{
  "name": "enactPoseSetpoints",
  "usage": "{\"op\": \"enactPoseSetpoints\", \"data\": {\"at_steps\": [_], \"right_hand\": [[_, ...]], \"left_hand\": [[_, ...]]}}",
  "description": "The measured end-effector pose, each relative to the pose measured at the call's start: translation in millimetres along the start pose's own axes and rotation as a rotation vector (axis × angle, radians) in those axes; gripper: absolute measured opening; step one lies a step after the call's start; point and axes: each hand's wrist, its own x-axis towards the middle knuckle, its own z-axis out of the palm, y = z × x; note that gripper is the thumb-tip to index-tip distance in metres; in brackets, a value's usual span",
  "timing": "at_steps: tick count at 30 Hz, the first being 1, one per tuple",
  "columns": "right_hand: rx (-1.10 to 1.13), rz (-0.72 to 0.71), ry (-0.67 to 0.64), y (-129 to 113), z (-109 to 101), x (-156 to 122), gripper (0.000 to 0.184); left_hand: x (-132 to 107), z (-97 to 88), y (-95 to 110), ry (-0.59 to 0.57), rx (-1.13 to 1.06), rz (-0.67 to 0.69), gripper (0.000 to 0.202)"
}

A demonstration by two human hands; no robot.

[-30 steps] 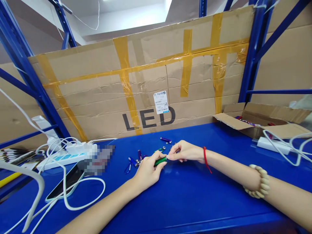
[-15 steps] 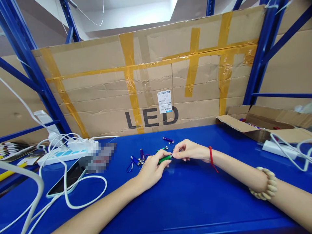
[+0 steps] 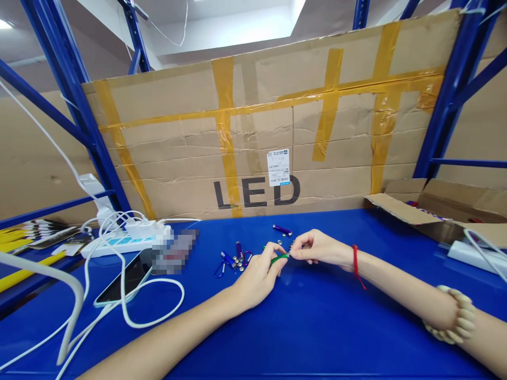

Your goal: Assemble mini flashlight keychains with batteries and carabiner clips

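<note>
A slim green keychain flashlight lies pinched between the thumb and fingers of my left hand, just above the blue tabletop. At the flashlight's silvery right end, my right hand has its thumb and forefinger closed together. Whether a separate small part sits between those fingertips is too small to tell. Left of my left hand are a blue flashlight, a purple flashlight and a blue carabiner, with several button cells among them. Beyond my hands lies another purple flashlight.
White cables loop over a phone and a power strip on the left. An open cardboard box stands at the back right, with a white adapter before it. A taped cardboard sheet closes off the back.
The whole view has shifted, so everything appears farther right. Both hands stay together at the green flashlight, which my left fingers now cover a little more.
</note>
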Motion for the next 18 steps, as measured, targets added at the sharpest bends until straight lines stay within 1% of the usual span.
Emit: {"op": "enactPoseSetpoints", "data": {"at_steps": [3,6,11,14,18], "right_hand": [[-0.013,0.023,0.033,1.1,1.0,0.7,0.039],[-0.020,0.014,-0.015,1.0,0.1,0.2,0.036],[-0.054,-0.056,-0.144,3.1,-2.6,-0.3,0.028],[-0.056,-0.074,-0.159,6.5,-1.3,0.5,0.024],[-0.056,-0.103,-0.151,6.8,2.4,-0.3,0.022]], "left_hand": [[1.9,-0.3,0.3,-0.009,0.067,0.008,0.019],[2.5,-0.1,0.2,-0.015,0.112,0.039,0.024],[2.1,-1.9,-0.1,-0.066,0.021,0.077,0.022],[1.6,-3.3,-0.5,-0.082,-0.008,0.095,0.024],[0.9,-3.4,-2.7,-0.087,0.021,0.135,0.024]]}}
